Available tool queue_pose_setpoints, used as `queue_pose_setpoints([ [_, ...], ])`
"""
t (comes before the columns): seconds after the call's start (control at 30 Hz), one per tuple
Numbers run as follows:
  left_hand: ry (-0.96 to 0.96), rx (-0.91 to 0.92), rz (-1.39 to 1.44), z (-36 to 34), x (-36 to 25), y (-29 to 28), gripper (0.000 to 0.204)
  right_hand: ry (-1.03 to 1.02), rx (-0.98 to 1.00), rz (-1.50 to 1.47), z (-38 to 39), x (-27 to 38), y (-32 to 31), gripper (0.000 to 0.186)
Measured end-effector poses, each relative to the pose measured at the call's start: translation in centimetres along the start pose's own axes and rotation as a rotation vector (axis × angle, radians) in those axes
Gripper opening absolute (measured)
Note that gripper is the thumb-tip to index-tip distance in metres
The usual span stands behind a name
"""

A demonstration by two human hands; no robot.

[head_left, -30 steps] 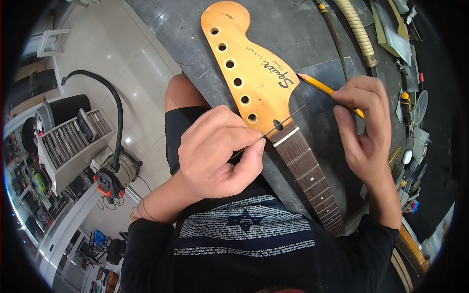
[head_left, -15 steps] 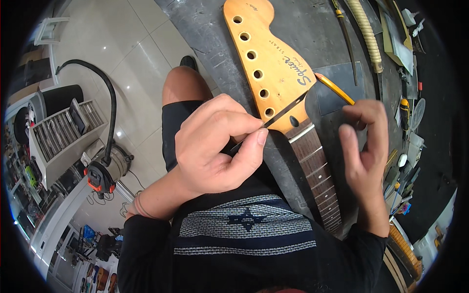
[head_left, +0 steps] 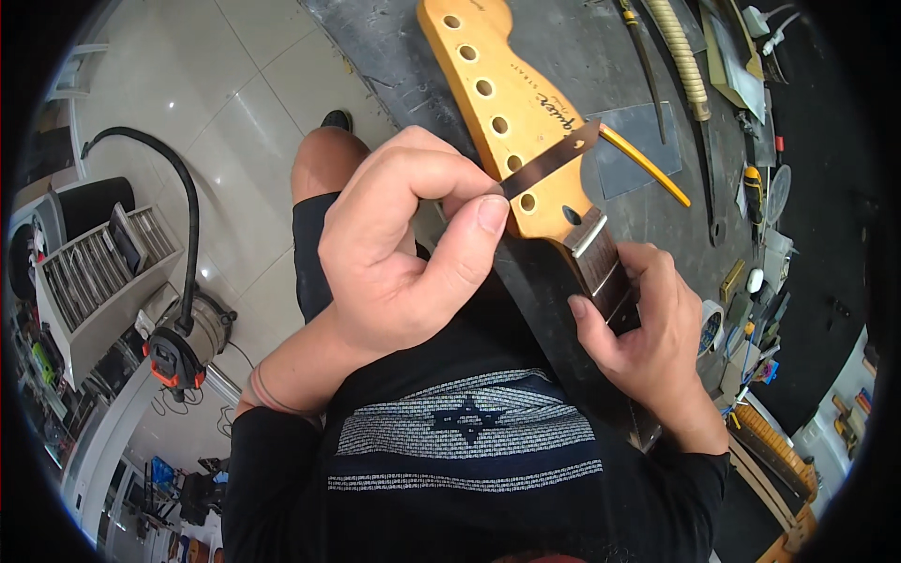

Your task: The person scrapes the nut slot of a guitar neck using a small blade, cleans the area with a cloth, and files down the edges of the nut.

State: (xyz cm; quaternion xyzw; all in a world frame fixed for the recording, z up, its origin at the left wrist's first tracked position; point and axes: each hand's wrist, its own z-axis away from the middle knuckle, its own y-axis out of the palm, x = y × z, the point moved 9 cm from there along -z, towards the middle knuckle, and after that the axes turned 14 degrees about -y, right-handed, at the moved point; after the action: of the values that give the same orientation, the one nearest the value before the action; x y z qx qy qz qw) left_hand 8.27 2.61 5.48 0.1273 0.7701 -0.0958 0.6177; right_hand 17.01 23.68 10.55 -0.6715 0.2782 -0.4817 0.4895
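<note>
A guitar neck (head_left: pixel 495 89) lies across the dark workbench, its wooden headstock pointing away, with several bare tuner holes along the left edge. My left hand (head_left: pixel 399 249) pinches a thin dark feeler gauge blade (head_left: pixel 552 161) between thumb and forefinger. The blade slants over the headstock, its holed far end raised to the right. Wrapped round the neck just below the pale nut (head_left: pixel 588 235), my right hand (head_left: pixel 657 333) grips it at the first frets, thumb on the left side. Its palm hides part of the fingerboard.
A yellow pencil (head_left: pixel 649 169) lies right of the headstock, partly over a grey plate (head_left: pixel 624 178). Files (head_left: pixel 648 80), a ribbed beige handle (head_left: pixel 683 56) and several small tools line the bench's right side. A vacuum cleaner (head_left: pixel 188 342) and its black hose stand on the tiled floor, left.
My right hand has come down from beside the pencil and closed round the neck. My left hand has turned the blade so its flat face shows. The view has shifted slightly.
</note>
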Motion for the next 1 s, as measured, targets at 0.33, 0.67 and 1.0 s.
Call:
queue_pose_setpoints([
  [0.33,-0.037,-0.005,0.126,-0.5,-0.3,0.2,0.01,-0.012,0.032,-0.02,0.0,0.0,-1.1,0.052],
  [0.67,-0.036,0.001,0.115,-0.4,-0.2,0.1,0.01,-0.025,0.01,-0.024,-0.2,0.1,-1.1,0.05],
  [1.0,-0.07,-0.125,0.155,0.3,0.9,-1.3,0.015,-0.046,-0.077,0.012,0.0,0.5,0.1,0.057],
])
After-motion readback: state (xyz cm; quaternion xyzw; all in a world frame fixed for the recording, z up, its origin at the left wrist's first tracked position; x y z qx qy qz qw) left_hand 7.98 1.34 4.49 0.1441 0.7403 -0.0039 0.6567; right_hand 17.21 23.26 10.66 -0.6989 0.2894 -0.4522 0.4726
